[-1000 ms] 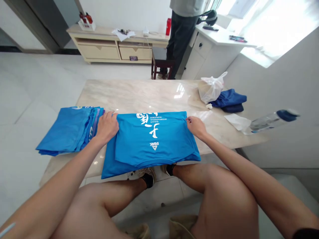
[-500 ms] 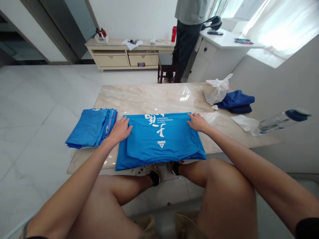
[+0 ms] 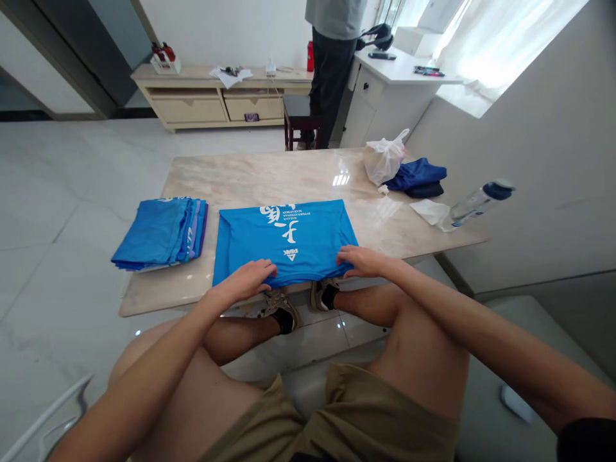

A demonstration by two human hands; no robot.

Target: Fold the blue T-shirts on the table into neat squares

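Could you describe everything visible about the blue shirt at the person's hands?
The blue shirt looks thin and smooth, with a white logo, characters and "INTERNATIONAL MARATHON" lettering that shows upside down. Folded into a rough rectangle, it lies on the marble-look table, collar side nearest the camera. The left hand and right hand touch its near part.

Khaki shorts are worn, seen btm ctr; a blk sleeve is glimpsed, lower R corner. Short blk socks are worn w/ beige-ish trainers, partly hidden, just below ctr of frame.
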